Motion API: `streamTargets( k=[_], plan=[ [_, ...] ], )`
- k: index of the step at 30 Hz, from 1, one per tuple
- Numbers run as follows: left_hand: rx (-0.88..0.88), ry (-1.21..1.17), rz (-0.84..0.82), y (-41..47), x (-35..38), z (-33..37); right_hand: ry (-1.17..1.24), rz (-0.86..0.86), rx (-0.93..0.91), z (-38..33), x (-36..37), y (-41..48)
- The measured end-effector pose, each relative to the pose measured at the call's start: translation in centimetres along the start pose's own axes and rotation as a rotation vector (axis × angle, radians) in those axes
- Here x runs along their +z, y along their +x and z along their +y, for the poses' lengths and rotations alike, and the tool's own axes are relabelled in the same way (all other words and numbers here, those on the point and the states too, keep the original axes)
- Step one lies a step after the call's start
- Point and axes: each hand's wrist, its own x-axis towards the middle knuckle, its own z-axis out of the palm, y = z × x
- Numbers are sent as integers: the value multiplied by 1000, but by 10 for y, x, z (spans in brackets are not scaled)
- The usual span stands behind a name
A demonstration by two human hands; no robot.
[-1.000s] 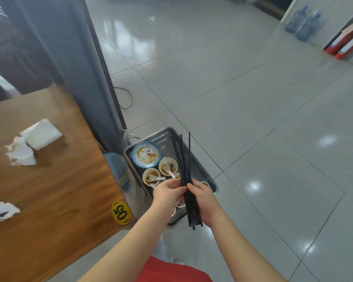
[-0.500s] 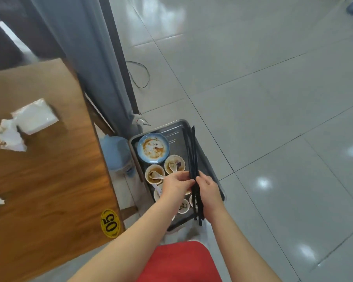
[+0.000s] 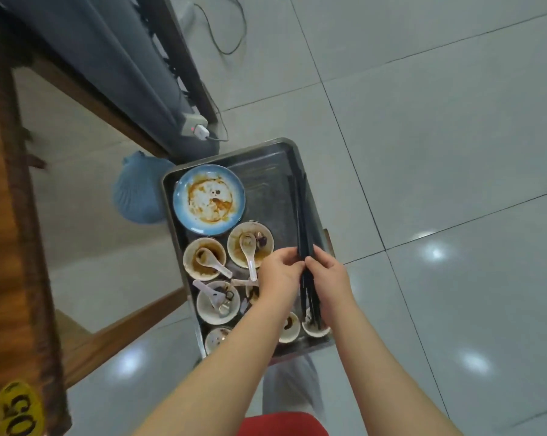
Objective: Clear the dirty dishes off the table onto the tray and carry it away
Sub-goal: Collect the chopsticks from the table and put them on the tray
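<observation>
Counted one metal tray point(image 3: 267, 174), one blue plate point(image 3: 209, 199), seven small bowls point(image 3: 217, 250) with one half hidden, at least three white spoons point(image 3: 250, 247), two hands, left hand point(image 3: 280, 273) and right hand point(image 3: 328, 276); could not number the black chopsticks point(image 3: 302, 215), bunched too tight

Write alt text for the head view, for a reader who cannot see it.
The left hand and right hand grip black chopsticks over a metal tray holding dirty bowls, spoons and a sauce-smeared blue plate. A wooden table stands beside it.
</observation>
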Motion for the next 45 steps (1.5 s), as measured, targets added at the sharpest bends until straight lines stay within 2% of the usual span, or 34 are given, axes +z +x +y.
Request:
streamTargets(
  k=[7, 13, 19, 25, 32, 36, 39, 45],
  plan=[
    [-102, 92, 93, 68, 40, -23, -56, 42, 65, 27, -4, 81],
    [-181, 109, 116, 97, 49, -21, -117, 18, 108, 32, 2, 112],
    [-316, -14, 100, 100, 55, -18, -163, 19, 134, 33, 4, 113],
    [-360, -122, 59, 92, 47, -14, -214, 47, 90, 32, 6, 103],
    [-343, -152, 17, 72, 29, -7, -140, 75, 103, 21, -7, 85],
    [-281, -194, -25, 45, 14, 13, -51, 18, 81, 4, -9, 61],
    [-203, -192, -31, 19, 2, 34, -16, -17, 33, -17, -5, 31],
    [-42, -315, 79, -58, -39, 99, 15, -144, -153, -94, 15, -55]
  ],
)
